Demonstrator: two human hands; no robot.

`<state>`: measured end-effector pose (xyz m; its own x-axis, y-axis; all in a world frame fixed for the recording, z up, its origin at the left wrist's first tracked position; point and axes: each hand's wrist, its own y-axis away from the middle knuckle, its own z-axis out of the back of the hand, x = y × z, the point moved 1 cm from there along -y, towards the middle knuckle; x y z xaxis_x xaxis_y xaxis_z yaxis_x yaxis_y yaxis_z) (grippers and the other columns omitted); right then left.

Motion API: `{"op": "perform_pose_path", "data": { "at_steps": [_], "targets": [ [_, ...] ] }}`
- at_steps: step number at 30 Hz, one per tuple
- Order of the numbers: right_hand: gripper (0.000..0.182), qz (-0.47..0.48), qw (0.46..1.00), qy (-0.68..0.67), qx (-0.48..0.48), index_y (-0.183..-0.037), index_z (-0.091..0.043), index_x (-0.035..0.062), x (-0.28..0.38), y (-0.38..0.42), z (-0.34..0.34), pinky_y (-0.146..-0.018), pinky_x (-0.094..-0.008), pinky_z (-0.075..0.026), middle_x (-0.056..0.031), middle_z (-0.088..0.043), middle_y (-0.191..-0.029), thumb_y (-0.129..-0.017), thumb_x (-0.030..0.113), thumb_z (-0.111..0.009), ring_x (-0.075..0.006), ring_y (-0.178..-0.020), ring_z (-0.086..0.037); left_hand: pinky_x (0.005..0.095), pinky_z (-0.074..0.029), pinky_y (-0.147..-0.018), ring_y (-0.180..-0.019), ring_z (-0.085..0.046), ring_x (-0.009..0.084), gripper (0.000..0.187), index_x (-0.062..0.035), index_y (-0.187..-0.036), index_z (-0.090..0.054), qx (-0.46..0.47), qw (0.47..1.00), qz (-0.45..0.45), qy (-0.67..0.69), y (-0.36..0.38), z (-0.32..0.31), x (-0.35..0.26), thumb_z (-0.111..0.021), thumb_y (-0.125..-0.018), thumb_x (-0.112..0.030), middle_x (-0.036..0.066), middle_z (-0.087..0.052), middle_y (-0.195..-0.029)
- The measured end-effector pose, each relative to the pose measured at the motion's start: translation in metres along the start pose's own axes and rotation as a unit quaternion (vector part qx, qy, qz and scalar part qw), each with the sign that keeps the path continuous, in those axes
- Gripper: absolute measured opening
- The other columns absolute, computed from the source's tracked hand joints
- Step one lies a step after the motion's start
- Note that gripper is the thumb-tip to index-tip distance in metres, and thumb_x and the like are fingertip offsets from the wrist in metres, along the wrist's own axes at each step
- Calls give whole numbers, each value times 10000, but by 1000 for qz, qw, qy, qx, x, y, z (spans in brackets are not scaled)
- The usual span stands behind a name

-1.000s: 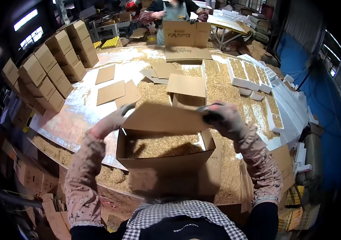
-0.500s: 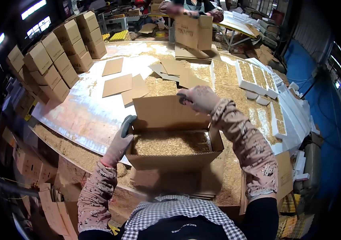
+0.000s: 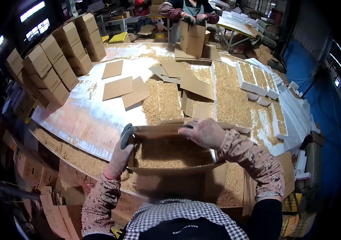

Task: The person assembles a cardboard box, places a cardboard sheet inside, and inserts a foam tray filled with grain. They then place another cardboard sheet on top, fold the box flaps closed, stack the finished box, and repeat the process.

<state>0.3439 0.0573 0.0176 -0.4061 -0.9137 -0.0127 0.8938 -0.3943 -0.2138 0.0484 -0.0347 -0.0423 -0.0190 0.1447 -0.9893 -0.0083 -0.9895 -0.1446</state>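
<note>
Left hand (image 3: 121, 150) and right hand (image 3: 205, 133), half-curled, touch edges of an open carton (image 3: 170, 171), grip unclear.

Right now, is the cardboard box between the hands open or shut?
Open: the top of the cardboard box is uncovered, and straw-coloured filling shows inside.

The pale-gloved, dark-fingertipped left hand (image 3: 122, 149) points forward, palm turned inward; the similarly gloved right hand (image 3: 206, 134) angles leftward, back upward, fingers bent. Pink floral cloth sleeves (image 3: 254, 164) cover both outstretched forearms.
</note>
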Motion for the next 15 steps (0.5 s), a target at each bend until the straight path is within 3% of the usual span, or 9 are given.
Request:
{"op": "perform_pose_path", "data": {
  "at_steps": [2,4,5,6,10,12,13,14,15],
  "targets": [
    [215,42,997,45,-52,-1077,-587,160,23,13,5,-577,-306,-541,-68,-582,-949,-869,157,-535,-207,-760,-633,319,-252,-1115,-1376,-292,218,576,35,-1309,-463,-20,1000,-22,-6,3,-1,7,-414,-735,42,129,-300,-1487],
    [230,94,994,-29,37,-1085,-576,156,43,29,-1,-618,-297,-549,-96,-524,-1115,-866,216,-540,-231,-860,-623,328,-251,-1118,-1378,-291,235,566,25,-1300,-474,-36,998,-16,-51,3,-7,1,-428,-736,46,140,-300,-1484],
    [288,21,971,-106,215,-1150,-564,158,61,36,-3,-726,-338,-552,-142,-481,-1194,-895,284,-522,-253,-959,-608,337,-250,-1121,-1381,-291,252,556,15,-1291,-484,-44,994,-22,-100,2,-10,-4,-442,-738,51,151,-301,-1481],
    [357,-18,937,-197,289,-1244,-537,169,61,44,-15,-856,-389,-513,-182,-448,-1240,-924,321,-496,-304,-1017,-591,337,-250,-1121,-1381,-291,252,556,15,-1291,-484,-40,994,-15,-103,4,-13,-7,-442,-738,51,151,-301,-1481],
    [416,-31,916,-297,266,-1327,-491,165,48,54,-33,-963,-424,-440,-212,-461,-1244,-946,330,-465,-369,-1074,-561,362,-381,-1034,-1264,-436,325,468,-72,-1237,-527,-72,898,-193,-389,-6,-37,-63,-585,-775,-31,195,-432,-1333],
    [424,27,922,-331,200,-1329,-486,138,44,55,-32,-968,-422,-437,-199,-494,-1255,-942,311,-471,-352,-1090,-557,369,-467,-912,-1092,-560,317,441,-148,-1211,-536,307,805,-31,-508,-17,-50,-86,-647,-784,-149,174,-503,-1198],
    [430,16,913,-340,225,-1319,-489,117,30,62,-22,-971,-415,-438,-170,-558,-1215,-929,298,-488,-344,-1081,-568,378,-500,-829,-971,-608,311,433,-174,-1156,-541,420,723,-41,-547,-24,-53,-60,-692,-760,-266,160,-527,-1111],
    [438,1,943,-301,142,-1286,-525,133,23,68,3,-973,-407,-444,-138,-608,-1150,-881,297,-545,-324,-1050,-592,383,-525,-726,-885,-629,300,487,-124,-1115,-539,479,654,-39,-585,-19,-55,-28,-747,-720,-319,138,-566,-995],
    [443,-1,968,-251,26,-1268,-544,144,12,83,22,-973,-405,-447,-134,-611,-1145,-854,297,-571,-312,-1038,-600,397,-521,-742,-914,-617,317,521,-121,-1132,-525,473,658,-75,-581,-19,-54,-18,-751,-711,-330,153,-545,-1032]
  ]
}}
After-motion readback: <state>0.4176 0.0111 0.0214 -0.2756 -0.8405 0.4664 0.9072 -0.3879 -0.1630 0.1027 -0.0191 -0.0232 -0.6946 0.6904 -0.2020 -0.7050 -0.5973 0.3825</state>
